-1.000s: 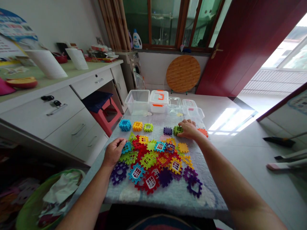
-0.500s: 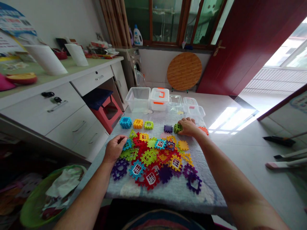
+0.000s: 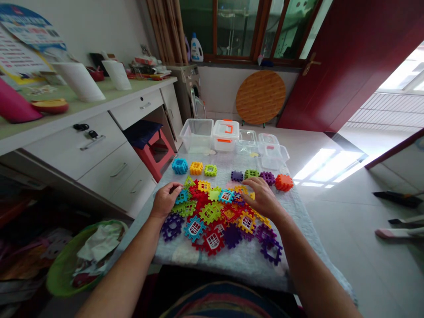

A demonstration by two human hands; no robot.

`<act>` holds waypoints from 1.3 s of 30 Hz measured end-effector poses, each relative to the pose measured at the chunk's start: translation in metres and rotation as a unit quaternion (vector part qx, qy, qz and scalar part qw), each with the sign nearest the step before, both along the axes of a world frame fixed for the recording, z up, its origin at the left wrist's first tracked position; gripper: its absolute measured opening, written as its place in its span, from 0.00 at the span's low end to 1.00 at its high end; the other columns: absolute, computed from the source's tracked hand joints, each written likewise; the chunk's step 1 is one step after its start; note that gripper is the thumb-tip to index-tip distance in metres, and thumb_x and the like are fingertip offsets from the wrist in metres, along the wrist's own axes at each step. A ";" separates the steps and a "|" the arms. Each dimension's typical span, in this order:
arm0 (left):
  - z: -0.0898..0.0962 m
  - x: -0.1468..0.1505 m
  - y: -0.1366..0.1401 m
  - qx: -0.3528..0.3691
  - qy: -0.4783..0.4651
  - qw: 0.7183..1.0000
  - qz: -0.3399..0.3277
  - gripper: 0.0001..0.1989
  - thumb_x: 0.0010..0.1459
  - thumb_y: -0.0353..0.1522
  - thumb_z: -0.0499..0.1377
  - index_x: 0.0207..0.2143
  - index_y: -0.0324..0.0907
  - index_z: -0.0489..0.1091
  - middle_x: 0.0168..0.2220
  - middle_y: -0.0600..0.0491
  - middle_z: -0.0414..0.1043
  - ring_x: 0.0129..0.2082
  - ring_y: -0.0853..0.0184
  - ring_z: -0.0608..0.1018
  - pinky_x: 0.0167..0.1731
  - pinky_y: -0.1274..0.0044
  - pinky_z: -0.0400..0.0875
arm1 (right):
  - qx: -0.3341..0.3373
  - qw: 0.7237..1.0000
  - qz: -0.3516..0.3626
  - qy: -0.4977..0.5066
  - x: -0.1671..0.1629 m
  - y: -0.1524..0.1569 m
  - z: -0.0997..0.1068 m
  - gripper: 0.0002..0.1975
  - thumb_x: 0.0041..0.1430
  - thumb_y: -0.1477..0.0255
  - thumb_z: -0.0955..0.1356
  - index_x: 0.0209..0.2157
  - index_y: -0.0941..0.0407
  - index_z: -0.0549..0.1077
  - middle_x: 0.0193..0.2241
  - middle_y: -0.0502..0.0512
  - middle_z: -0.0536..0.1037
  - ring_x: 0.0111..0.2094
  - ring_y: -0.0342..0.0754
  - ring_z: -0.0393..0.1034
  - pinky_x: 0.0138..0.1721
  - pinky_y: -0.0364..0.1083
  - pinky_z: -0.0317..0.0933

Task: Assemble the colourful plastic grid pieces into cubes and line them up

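Observation:
My left hand (image 3: 166,200) rests at the left side of a heap of plastic building tiles, loosely curled with a gap between thumb and forefinger. Beside its fingertips lies a blue tile (image 3: 181,197). My right hand (image 3: 263,197) hovers over the heap's right side, fingers stretched and apart, partly hiding yellow tiles. The heap mixes red, lime green (image 3: 210,213), purple (image 3: 172,227) and yellow window tiles (image 3: 247,222). Behind it stand sorted stacks: blue (image 3: 179,166), yellow (image 3: 196,168), green (image 3: 210,170), dark purple (image 3: 236,176), green (image 3: 251,173), purple (image 3: 267,178) and orange (image 3: 284,182).
Clear plastic boxes line the far table edge: a large open one (image 3: 198,136), one with an orange-handled lid (image 3: 226,135) and smaller ones (image 3: 247,140). A grey cloth (image 3: 198,258) covers the table. On the left are a drawer desk (image 3: 92,148), a red stool (image 3: 155,148) and a green basket (image 3: 62,274).
My right hand has left the green stack and come back toward the heap, its fingers now spread. The purple and orange stacks it hid now show. My left hand stays by the blue tile.

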State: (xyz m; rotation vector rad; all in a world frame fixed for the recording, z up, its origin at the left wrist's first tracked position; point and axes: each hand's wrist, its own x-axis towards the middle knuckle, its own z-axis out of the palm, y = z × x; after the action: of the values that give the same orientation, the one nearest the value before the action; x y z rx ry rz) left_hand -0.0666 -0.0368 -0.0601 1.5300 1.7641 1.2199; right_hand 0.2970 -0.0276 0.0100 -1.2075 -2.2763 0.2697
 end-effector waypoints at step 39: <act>0.061 -0.018 -0.027 -0.056 0.229 0.948 -0.215 0.29 0.44 0.32 0.59 0.53 0.42 0.71 0.54 0.46 0.73 0.54 0.56 0.75 0.58 0.67 0.66 | -0.158 0.974 -0.123 0.110 0.054 -0.021 -0.037 0.16 0.58 0.63 0.64 0.41 0.58 0.75 0.28 0.55 0.79 0.27 0.48 0.72 0.31 0.47 0.64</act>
State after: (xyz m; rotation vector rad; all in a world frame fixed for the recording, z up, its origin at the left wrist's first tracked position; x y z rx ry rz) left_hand -0.0844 -0.0639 0.0007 2.1072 1.5959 0.5701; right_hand 0.3515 -0.0488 -0.0265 -1.5199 -1.9172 0.6565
